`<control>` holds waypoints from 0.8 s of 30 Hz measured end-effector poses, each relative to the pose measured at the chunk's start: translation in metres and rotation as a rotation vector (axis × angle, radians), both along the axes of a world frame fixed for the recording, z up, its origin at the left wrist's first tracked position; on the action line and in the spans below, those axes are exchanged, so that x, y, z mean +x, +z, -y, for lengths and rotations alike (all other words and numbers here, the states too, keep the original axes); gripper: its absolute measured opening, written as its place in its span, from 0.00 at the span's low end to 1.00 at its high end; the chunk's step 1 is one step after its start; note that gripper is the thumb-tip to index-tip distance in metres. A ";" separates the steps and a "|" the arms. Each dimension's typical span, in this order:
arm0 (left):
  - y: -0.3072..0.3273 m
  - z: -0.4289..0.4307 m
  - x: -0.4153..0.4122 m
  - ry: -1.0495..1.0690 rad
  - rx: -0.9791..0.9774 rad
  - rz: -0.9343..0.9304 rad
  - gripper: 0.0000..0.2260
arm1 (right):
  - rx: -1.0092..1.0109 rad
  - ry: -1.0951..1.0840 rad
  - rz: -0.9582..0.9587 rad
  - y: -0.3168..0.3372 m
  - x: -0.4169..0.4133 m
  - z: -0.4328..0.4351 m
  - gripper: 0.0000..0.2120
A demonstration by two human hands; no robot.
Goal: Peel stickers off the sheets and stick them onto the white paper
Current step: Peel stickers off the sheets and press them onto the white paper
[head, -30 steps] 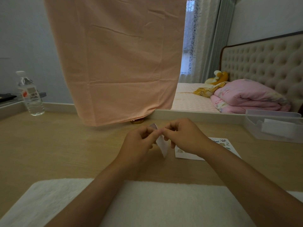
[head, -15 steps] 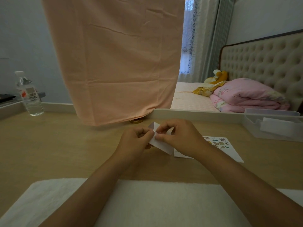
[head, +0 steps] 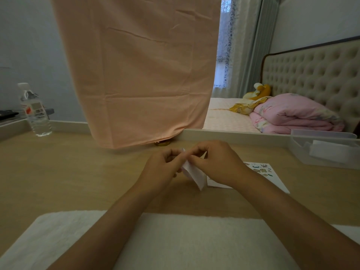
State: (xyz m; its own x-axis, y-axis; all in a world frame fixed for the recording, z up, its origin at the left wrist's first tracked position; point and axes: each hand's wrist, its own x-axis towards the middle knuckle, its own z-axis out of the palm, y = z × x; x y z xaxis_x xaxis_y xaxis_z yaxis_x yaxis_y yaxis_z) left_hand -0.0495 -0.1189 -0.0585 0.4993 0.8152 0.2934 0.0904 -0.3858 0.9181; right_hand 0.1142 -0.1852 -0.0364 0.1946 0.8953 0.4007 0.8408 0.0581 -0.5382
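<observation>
Left of the white paper (head: 273,179), a sticker sheet (head: 194,175) is pinched in the grip of left hand (head: 162,169) and right hand (head: 219,164). The paper's left part is hidden by the right hand. Clear box (head: 331,163): right of it; water bottle (head: 35,112): far left.

Small white sheet (head: 194,175) pinched between left hand (head: 161,168) and right hand (head: 220,164) over wooden desk (head: 78,172). Stickered white paper (head: 272,178) seen just right of sheet, water bottle (head: 36,114) far left, white towel (head: 185,240) on near side.
</observation>
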 end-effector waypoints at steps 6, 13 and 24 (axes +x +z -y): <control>0.002 -0.002 -0.002 0.035 0.040 -0.048 0.09 | -0.049 0.005 0.041 0.006 0.003 0.001 0.05; 0.001 -0.005 -0.001 0.016 -0.004 -0.031 0.10 | -0.112 0.100 -0.192 0.009 0.004 0.001 0.03; 0.000 -0.008 -0.002 -0.045 -0.128 -0.008 0.10 | -0.200 0.121 -0.508 0.008 0.006 0.007 0.03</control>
State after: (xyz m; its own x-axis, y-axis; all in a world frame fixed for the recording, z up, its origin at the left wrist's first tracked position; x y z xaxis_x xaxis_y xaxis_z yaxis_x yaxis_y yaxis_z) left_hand -0.0515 -0.1107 -0.0586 0.5381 0.8226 0.1840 0.0834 -0.2692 0.9594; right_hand 0.1199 -0.1924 -0.0286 0.2100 0.9722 0.1038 0.4664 -0.0063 -0.8845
